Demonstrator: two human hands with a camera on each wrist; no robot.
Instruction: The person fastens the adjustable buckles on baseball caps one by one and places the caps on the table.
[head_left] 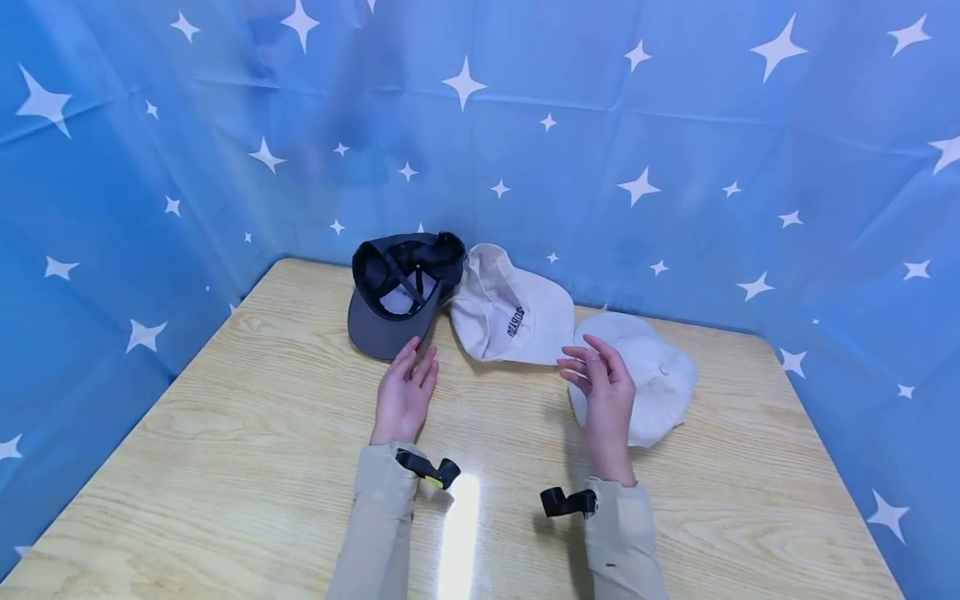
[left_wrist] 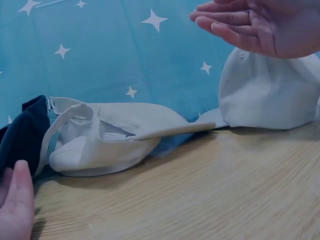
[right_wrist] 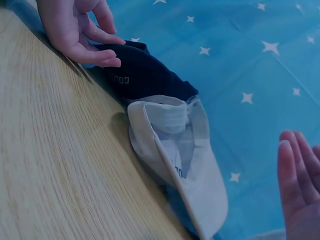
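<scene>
Three caps lie in a row along the back of the table. The dark cap (head_left: pixel 371 325) at the left is upside down, its inside showing. Beside it a cream cap (head_left: pixel 543 308) with dark lettering lies with its opening and rear strap visible. At the right a white cap (head_left: pixel 660 375) sits crown up. My left hand (head_left: pixel 405 396), palm turned inward and fingers extended, is just in front of the dark cap's brim. My right hand (head_left: pixel 609 400) is raised in front of the white cap, fingers loosely bent, holding nothing.
Under the caps is a light wooden table (head_left: pixel 247 450). A blue cloth (head_left: pixel 525 150) with white stars rises behind it and along both sides. Each wrist wears a small black camera, the left camera (head_left: pixel 431 469) and the right camera (head_left: pixel 567 502).
</scene>
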